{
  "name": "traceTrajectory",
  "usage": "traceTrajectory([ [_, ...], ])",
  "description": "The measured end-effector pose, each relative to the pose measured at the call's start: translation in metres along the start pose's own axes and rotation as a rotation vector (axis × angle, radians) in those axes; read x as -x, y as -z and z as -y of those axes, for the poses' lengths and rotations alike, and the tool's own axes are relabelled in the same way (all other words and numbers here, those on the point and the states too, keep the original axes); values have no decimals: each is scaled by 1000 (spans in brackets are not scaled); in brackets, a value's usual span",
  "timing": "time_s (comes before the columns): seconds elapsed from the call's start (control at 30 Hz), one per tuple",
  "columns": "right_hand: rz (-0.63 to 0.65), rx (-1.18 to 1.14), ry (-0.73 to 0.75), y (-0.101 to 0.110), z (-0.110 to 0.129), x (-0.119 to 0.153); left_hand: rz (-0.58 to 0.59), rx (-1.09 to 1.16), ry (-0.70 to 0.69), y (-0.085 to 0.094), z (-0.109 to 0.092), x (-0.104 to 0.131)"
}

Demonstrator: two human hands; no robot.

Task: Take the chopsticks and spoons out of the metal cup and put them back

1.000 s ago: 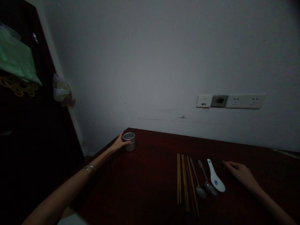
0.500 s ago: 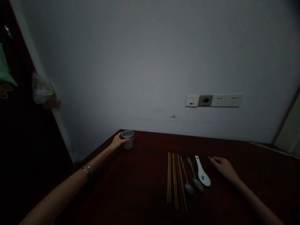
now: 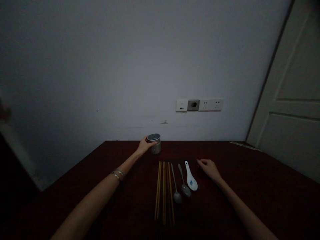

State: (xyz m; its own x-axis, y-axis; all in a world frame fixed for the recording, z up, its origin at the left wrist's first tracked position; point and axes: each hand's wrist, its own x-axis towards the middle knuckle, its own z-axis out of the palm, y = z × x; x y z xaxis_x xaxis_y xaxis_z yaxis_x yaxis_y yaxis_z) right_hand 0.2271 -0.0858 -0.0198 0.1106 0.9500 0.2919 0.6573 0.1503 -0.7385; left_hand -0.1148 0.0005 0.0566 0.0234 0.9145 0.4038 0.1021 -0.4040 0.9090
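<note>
While pinching the far cup (image 3: 156, 148) with the left hand (image 3: 144, 146), expect light, hard, maybe slippery metal; hold its sides.

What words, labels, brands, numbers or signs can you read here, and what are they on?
None: no text can be read.
White spoon: a blue mark on its bowl, too small to tell what it shows.
Wall sockets: any print is too small to read.
Metal cup in the left hand: no lettering I can make out.
</note>
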Motion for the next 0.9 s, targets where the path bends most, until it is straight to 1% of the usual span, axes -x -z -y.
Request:
traceTrajectory([
  [0.07,-10,-7,-5,0,0,-1,30,29,-16,-22,2,-1],
  [0.17,-16,-20,-8,0,1,-1,61,68,-18,-48,4,-1],
  [0.27,-28,-29,0,0,2,-2,84,102,-11,-68,7,2],
  [0.37,-33,-26,-1,0,3,-2,93,121,3,-82,9,5],
  [0.53,-24,-16,-1,0,3,-2,132,97,-27,-92,12,9],
  [0.67,-29,-4,3,-1,2,-2,147,84,-59,-94,18,9],
  [0.9,-39,-5,6,-1,4,-2,153,101,-51,-97,25,10],
])
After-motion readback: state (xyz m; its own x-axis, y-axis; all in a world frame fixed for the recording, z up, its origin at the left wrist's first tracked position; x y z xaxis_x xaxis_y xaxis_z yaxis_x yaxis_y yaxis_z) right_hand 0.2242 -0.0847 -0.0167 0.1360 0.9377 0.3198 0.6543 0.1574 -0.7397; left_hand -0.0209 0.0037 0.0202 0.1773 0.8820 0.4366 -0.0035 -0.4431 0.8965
